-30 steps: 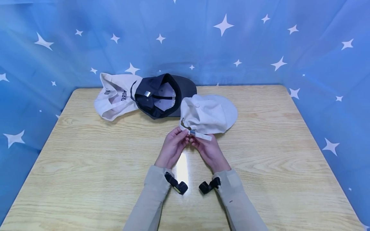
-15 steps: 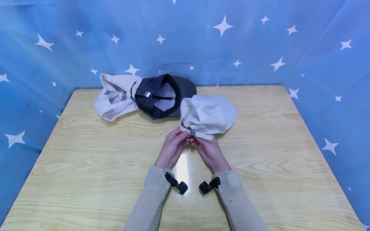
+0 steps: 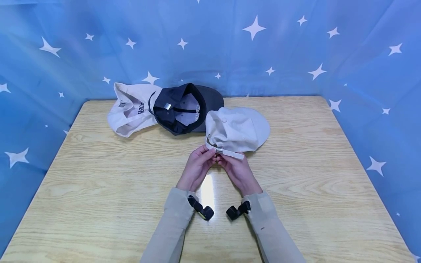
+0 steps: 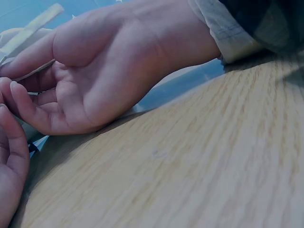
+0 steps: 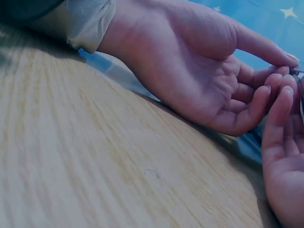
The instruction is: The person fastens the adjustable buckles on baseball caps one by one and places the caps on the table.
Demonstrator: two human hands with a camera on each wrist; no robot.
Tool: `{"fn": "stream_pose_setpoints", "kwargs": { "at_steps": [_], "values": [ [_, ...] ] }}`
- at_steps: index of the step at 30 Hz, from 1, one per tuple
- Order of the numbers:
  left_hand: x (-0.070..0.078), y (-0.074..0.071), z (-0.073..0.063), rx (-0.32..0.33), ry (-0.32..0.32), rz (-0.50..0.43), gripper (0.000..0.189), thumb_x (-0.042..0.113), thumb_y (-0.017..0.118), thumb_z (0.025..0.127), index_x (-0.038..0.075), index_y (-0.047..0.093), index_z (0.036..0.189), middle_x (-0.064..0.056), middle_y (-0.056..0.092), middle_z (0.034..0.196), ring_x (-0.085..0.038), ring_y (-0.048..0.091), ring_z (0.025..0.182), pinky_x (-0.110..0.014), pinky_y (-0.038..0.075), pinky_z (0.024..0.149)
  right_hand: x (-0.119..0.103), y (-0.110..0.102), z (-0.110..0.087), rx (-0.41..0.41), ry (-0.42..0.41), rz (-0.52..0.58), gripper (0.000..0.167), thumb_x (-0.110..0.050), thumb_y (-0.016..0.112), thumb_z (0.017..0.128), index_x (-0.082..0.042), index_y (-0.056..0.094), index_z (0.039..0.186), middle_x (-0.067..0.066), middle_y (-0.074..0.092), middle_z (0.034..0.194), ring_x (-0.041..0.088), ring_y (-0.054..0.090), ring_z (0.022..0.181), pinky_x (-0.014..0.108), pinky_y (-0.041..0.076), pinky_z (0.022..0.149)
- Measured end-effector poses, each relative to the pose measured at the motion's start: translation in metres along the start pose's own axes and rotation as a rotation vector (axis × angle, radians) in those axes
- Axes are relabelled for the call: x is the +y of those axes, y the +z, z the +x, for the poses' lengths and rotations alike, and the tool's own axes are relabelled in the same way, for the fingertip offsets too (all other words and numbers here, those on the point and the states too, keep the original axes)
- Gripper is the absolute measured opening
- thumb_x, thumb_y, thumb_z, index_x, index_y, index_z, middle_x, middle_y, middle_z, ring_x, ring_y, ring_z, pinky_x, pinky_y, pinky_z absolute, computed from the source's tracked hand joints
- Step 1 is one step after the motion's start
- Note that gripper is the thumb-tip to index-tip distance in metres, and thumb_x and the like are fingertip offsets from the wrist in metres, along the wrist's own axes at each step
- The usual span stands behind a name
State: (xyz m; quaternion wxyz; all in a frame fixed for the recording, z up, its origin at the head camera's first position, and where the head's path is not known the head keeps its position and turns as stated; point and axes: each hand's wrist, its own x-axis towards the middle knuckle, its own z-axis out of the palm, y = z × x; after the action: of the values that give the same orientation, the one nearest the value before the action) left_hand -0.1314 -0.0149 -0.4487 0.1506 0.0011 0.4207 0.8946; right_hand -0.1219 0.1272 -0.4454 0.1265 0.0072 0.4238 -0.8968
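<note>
A light beige baseball cap (image 3: 235,128) lies crown up in front of me, its brim toward the right and its back opening toward my hands. My left hand (image 3: 195,168) pinches the cap's back strap between thumb and fingers, right beside the metal buckle (image 3: 219,150). My right hand (image 3: 238,173) grips the strap from the other side, its fingertips meeting those of the left. Over the right fingers the pale strap end (image 3: 233,154) sticks out to the right; the left wrist view also shows this strap (image 4: 33,29). Part of the right thumb is hidden beneath it.
A dark navy cap (image 3: 213,98) lies left of the beige one, its inside facing up and its brim partly behind it. Farther left, another off-white cap (image 3: 131,95) touches the navy one. All lie on a wooden table (image 3: 98,190) before a blue star-patterned backdrop (image 3: 210,44).
The buckle has tilted and looks brighter than before. The strap end has shifted slightly to the right. Both hands and the other caps stay in place.
</note>
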Motion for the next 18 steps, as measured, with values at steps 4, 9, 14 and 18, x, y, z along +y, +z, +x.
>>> {"fn": "stream_pose_setpoints", "kwargs": {
  "at_steps": [4,9,14,18],
  "values": [
    [-0.0002,-0.0002,0.0001,-0.011,-0.004,0.002,0.002,0.008,0.061,0.084,0.006,0.061,0.085,-0.004,0.059,0.080,-0.013,0.055,0.072,-0.024,0.046,0.071,0.0010,0.0001,0.0000,0.011,-0.014,-0.017,0.018,-0.007,0.064,0.080,-0.003,0.059,0.097,0.007,0.062,0.086,0.014,0.060,0.073,0.022,0.049,0.069],
    [-0.0003,-0.0005,0.0000,-0.014,-0.001,0.022,0.011,0.013,0.066,0.080,0.006,0.061,0.086,-0.004,0.059,0.081,-0.014,0.056,0.073,-0.025,0.046,0.072,0.0017,0.0002,-0.0003,-0.003,-0.026,-0.021,0.018,-0.009,0.066,0.079,-0.004,0.061,0.096,0.006,0.062,0.086,0.014,0.060,0.072,0.022,0.049,0.069],
    [0.0003,-0.0005,0.0002,0.002,0.021,0.049,0.007,0.011,0.063,0.082,0.006,0.061,0.085,-0.003,0.058,0.079,-0.012,0.055,0.071,-0.024,0.045,0.069,0.0004,0.0015,-0.0004,-0.044,-0.012,-0.038,0.020,-0.012,0.070,0.076,-0.005,0.064,0.094,0.006,0.063,0.086,0.015,0.060,0.074,0.023,0.049,0.068],
    [0.0008,-0.0003,0.0004,0.014,0.027,0.050,0.007,0.011,0.062,0.083,0.005,0.060,0.085,-0.003,0.058,0.078,-0.012,0.054,0.070,-0.023,0.045,0.066,-0.0004,0.0030,0.0004,-0.064,-0.005,-0.068,0.017,-0.008,0.068,0.077,-0.005,0.065,0.093,0.007,0.064,0.088,0.016,0.060,0.076,0.025,0.048,0.069]
  ]
}}
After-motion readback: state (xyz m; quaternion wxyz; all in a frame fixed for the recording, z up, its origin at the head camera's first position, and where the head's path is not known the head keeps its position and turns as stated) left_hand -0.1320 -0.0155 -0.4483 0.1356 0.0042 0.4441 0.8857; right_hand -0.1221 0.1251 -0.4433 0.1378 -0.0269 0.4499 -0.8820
